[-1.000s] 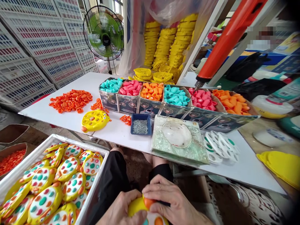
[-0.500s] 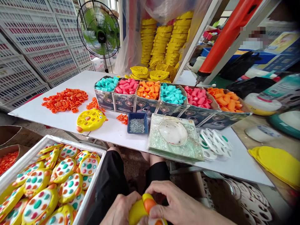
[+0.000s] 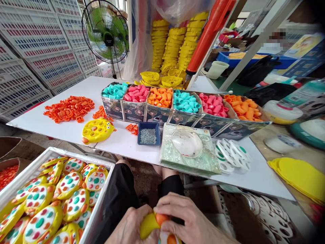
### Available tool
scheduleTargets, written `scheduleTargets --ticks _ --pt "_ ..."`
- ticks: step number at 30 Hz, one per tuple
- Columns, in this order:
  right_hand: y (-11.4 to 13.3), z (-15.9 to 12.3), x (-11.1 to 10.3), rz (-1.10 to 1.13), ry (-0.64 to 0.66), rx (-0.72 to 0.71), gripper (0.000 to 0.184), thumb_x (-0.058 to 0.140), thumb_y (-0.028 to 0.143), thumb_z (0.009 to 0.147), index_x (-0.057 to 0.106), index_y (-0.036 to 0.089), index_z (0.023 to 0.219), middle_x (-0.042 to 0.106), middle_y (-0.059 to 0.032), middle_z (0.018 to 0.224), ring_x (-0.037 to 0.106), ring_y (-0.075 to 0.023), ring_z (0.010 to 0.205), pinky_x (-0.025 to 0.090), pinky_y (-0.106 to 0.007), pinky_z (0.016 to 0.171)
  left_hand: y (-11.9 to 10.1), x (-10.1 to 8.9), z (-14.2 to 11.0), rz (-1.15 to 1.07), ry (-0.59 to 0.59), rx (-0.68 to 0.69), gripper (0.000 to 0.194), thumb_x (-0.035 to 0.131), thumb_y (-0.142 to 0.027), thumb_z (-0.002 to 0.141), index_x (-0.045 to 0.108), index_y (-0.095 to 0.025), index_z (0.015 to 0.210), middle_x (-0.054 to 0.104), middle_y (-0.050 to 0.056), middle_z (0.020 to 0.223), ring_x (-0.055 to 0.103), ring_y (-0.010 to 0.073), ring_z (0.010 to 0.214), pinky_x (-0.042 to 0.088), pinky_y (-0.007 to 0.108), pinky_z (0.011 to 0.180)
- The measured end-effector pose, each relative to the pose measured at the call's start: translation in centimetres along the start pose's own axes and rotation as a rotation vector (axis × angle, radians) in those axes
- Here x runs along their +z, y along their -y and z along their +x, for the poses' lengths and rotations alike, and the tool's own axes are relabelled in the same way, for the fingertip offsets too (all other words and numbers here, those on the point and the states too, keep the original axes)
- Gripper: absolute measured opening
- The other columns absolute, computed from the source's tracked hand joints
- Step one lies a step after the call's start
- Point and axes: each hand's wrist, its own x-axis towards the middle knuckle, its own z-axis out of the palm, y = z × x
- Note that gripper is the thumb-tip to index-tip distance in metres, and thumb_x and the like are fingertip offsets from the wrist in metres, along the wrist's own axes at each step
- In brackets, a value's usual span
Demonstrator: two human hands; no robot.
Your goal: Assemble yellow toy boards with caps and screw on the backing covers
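The fingers (image 3: 162,202) of the right hand (image 3: 186,217) pinch the rounded orange part of a yellow, white-faced plastic toy (image 3: 149,225); the left hand (image 3: 133,225) grips its yellow edge. The toy is above the lap, its lower part seemingly cut off by view. Beyond, on the white counter (image 3: 122,149), a blue plastic tray (image 3: 149,134) of small metal pieces sits left of a green shrink-wrapped box (image 3: 189,149).

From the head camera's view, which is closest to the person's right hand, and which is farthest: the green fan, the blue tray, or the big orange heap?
From the right hand, holding a yellow toy:
1. Blue tray: ahead, slightly left, near the table edge.
2. Orange heap: farther left on the table.
3. Green fan: beyond the table, left.
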Motion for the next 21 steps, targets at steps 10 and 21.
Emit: scheduleTargets --ticks 10,21 --pt "-0.6 -0.4 0.9 -0.703 -0.077 -0.464 0.037 0.030 0.020 0.107 0.063 0.006 0.115 0.077 -0.0136 0.103 0.072 -0.0194 0.078 0.056 -0.030 0.062 0.3 -0.9 0.7 0.072 0.070 0.131 0.043 0.046 -0.057 0.094 0.071 -0.022 0.092 0.071 0.006 0.092 0.061 0.0211 0.078 0.049 0.025 0.072" --pt "-0.3 0.0 1.1 -0.395 -0.099 -0.246 0.034 0.036 0.034 0.108 0.065 0.018 0.115 0.076 -0.0066 0.104 0.072 -0.0142 0.083 0.059 -0.023 0.074 -0.1 -2.2 0.8 0.054 0.117 0.170 0.052 0.055 -0.068 0.086 0.071 -0.022 0.105 0.073 0.007 0.111 0.062 0.0263 0.096 0.050 0.027 0.084"
